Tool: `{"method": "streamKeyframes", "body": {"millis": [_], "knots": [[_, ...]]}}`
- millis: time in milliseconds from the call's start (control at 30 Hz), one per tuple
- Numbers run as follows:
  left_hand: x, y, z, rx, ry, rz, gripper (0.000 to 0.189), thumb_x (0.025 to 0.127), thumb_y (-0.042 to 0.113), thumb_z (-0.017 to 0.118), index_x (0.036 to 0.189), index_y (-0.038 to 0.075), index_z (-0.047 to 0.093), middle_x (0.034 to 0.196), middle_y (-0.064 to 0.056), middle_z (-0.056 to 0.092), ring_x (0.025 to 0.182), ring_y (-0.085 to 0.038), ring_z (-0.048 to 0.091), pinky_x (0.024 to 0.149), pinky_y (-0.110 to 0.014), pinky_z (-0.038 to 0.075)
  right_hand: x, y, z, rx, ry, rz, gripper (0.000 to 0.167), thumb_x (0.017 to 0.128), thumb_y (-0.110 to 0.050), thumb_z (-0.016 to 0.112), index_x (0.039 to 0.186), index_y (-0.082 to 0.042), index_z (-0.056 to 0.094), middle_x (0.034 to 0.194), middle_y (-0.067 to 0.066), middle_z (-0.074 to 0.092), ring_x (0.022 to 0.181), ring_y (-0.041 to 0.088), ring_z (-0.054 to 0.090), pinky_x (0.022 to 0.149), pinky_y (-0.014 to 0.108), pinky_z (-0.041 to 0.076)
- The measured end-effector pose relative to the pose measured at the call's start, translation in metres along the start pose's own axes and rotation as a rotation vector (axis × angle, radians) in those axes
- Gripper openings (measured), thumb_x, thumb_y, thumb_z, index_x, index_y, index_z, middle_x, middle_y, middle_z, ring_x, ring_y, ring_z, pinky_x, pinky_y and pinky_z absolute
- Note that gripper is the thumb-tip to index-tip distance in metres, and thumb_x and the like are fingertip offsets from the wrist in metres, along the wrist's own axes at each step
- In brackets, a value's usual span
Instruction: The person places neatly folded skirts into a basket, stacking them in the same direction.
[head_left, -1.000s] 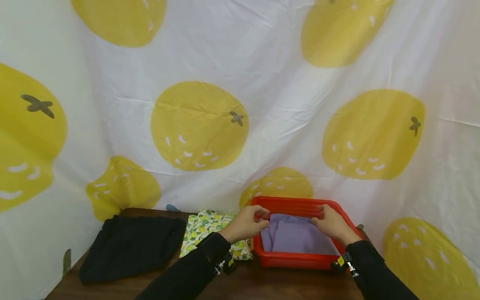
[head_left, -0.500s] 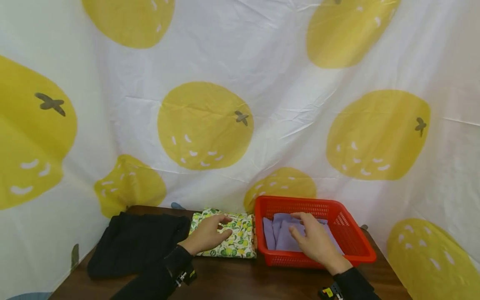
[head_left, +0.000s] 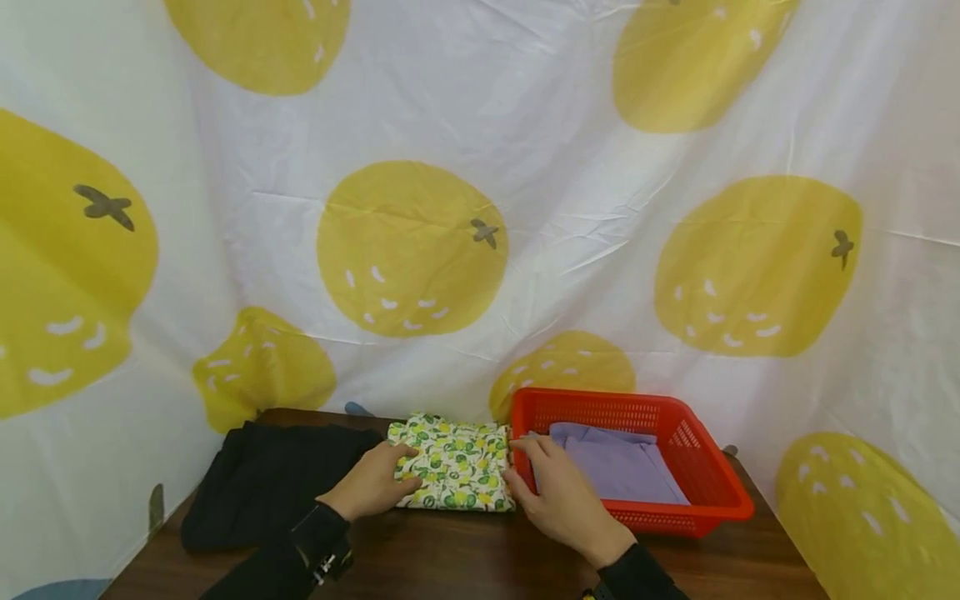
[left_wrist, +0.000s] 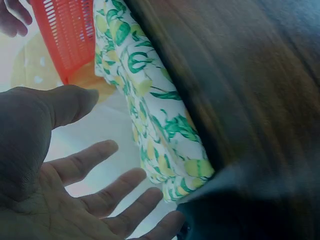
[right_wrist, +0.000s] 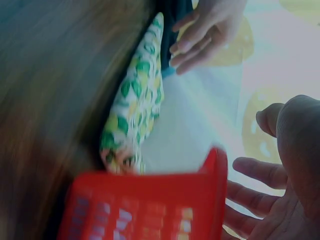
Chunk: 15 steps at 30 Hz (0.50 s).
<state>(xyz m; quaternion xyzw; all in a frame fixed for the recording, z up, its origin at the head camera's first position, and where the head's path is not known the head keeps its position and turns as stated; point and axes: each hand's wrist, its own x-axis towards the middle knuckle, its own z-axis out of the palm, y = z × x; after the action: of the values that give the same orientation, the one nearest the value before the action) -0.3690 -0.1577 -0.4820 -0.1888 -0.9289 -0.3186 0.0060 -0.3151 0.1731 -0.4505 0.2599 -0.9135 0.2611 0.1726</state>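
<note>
A folded white cloth with a lemon-and-leaf print [head_left: 453, 467] lies on the table between my two hands. My left hand [head_left: 372, 482] is at its left edge, thumb and fingers spread apart and holding nothing. In the left wrist view the fingers [left_wrist: 112, 195] are straight and separated beside the cloth. My right hand [head_left: 558, 496] hovers near the cloth's right edge, overlapping the left side of the red basket [head_left: 705, 475]. Its fingers [right_wrist: 257, 172] are extended with nothing between them. Inside the basket rests a folded purple cloth [head_left: 618, 467].
A folded black cloth [head_left: 262, 479] lies at the left on the dark wooden table [head_left: 450, 554]. Behind the table hangs a white curtain [head_left: 562, 275] printed with large yellow lemons.
Both hands have moved left, away from over the basket, to either side of the lemon-print cloth. The purple cloth stays in the basket.
</note>
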Motion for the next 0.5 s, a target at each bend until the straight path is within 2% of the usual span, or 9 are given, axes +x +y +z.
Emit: {"method": "streamKeyframes", "body": {"millis": [100,200,333,433,500], "knots": [[0.0,-0.008,0.003,0.037,0.006,0.015,0.046,0.108,0.024,0.08,0.145,-0.004,0.076,0.14,-0.025,0.079,0.132,-0.05,0.071,0.11,-0.07,0.06,0.003,-0.009,0.012,-0.037,0.004,-0.058,0.042,0.115,-0.027,0.077,0.15,-0.005,0.071,0.147,0.016,0.073,0.126,0.032,0.076,0.106,0.054,0.067],[0.0,-0.012,0.006,0.065,0.028,0.009,0.044,0.106,0.024,0.082,0.141,-0.004,0.078,0.133,-0.025,0.081,0.127,-0.049,0.073,0.109,-0.07,0.059,0.007,-0.017,0.025,-0.107,0.023,-0.134,0.042,0.113,-0.024,0.08,0.148,-0.003,0.072,0.145,0.017,0.073,0.126,0.032,0.076,0.108,0.054,0.067],[0.001,-0.012,0.007,0.042,0.034,-0.031,0.045,0.105,0.021,0.083,0.141,-0.006,0.078,0.114,-0.018,0.083,0.096,-0.031,0.074,0.105,-0.062,0.062,0.009,-0.029,0.044,-0.22,0.041,-0.228,0.043,0.109,-0.022,0.084,0.147,-0.004,0.072,0.147,0.016,0.074,0.138,0.034,0.073,0.118,0.054,0.063],[0.011,-0.036,0.018,0.017,0.043,-0.006,0.046,0.105,0.023,0.082,0.14,-0.007,0.078,0.098,-0.014,0.082,0.067,-0.017,0.061,0.085,-0.045,0.063,0.006,-0.037,0.058,-0.224,-0.009,-0.244,0.043,0.11,-0.02,0.082,0.149,-0.006,0.071,0.151,0.016,0.072,0.14,0.031,0.072,0.118,0.051,0.064],[0.022,-0.059,0.029,0.037,0.049,0.027,0.047,0.105,0.027,0.082,0.137,-0.007,0.079,0.103,-0.017,0.084,0.063,-0.016,0.061,0.076,-0.039,0.06,0.004,-0.04,0.067,-0.18,-0.075,-0.217,0.044,0.111,-0.019,0.08,0.152,-0.005,0.069,0.154,0.017,0.071,0.141,0.031,0.073,0.117,0.05,0.065]]}}
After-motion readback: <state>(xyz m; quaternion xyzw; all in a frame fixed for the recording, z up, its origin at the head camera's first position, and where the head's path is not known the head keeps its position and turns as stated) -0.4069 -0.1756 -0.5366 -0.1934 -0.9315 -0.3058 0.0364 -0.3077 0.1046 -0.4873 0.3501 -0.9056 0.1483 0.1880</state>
